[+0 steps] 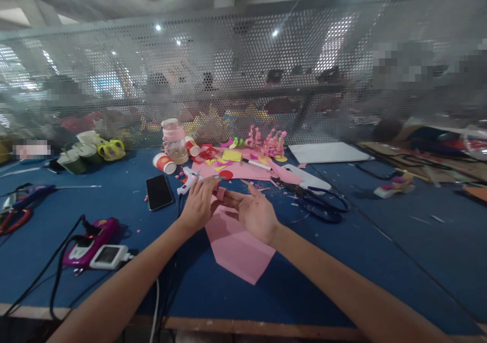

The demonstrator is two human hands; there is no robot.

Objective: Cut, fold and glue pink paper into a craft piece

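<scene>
My left hand [200, 203] is closed with its fingers curled around a small pink paper piece [220, 194]. My right hand [258, 213] reaches in from the other side, palm turned up and thumb apart. Its outstretched fingertips touch or nearly touch that small piece. Beneath both hands lies a large pink paper sheet [243, 251] with angled edges, partly covered by them. A white glue gun [187, 179] rests just beyond my left hand. Past my right hand are large dark-blue-handled scissors [321, 206].
Paper cups [164, 163], a jar-like bottle [175, 142], a red disc [225, 175] and pink paper figures [272, 142] stand at the back. A phone [159, 192] and a purple power strip [91, 241] with cables lie left. A white board [329, 152] is back right, before a perforated metal screen [243, 69].
</scene>
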